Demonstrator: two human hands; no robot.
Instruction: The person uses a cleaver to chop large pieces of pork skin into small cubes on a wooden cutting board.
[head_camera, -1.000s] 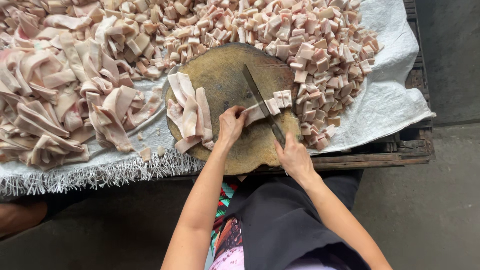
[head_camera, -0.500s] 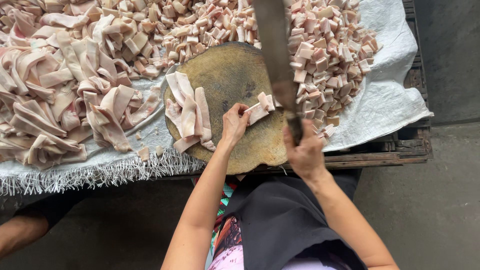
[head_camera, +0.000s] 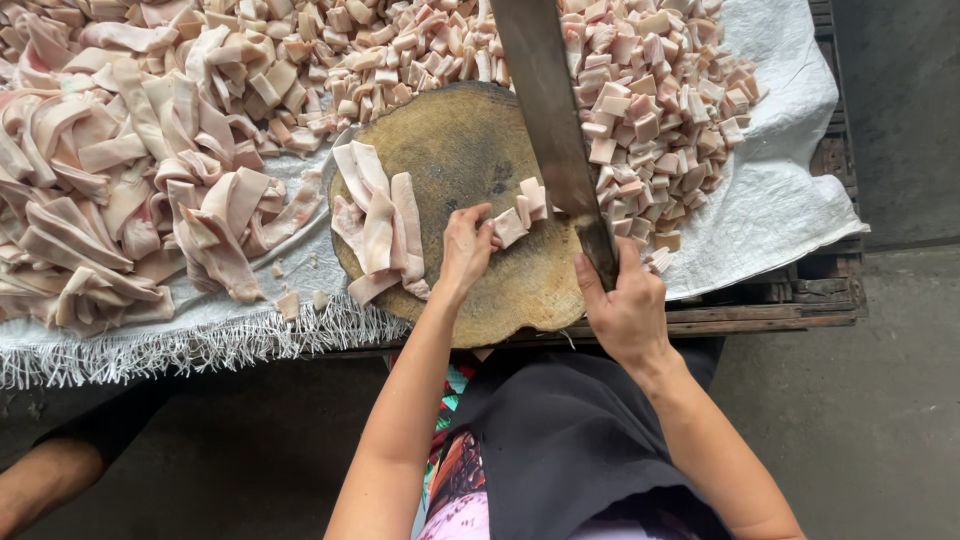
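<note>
Fingers (head_camera: 478, 228) of the left hand (head_camera: 465, 250) pin a strip of pork skin (head_camera: 520, 215) flat on the round chopping block (head_camera: 470, 180), keeping it steady for cutting. Beside it, the right hand (head_camera: 625, 305) is wrapped tight around the handle of a cleaver (head_camera: 550, 110), blade raised above the strip. More strips (head_camera: 380, 215) wait on the block's left; cut cubes (head_camera: 640, 110) lie heaped on the white sack (head_camera: 770, 210) covering the tabletop.

Both forearms are bare, no sleeves, rings or watch showing on the left hand (head_camera: 465, 248) or right hand (head_camera: 628, 310); a dark grey cloth apron (head_camera: 570, 440) covers a multicoloured patterned garment (head_camera: 462, 478)
</note>
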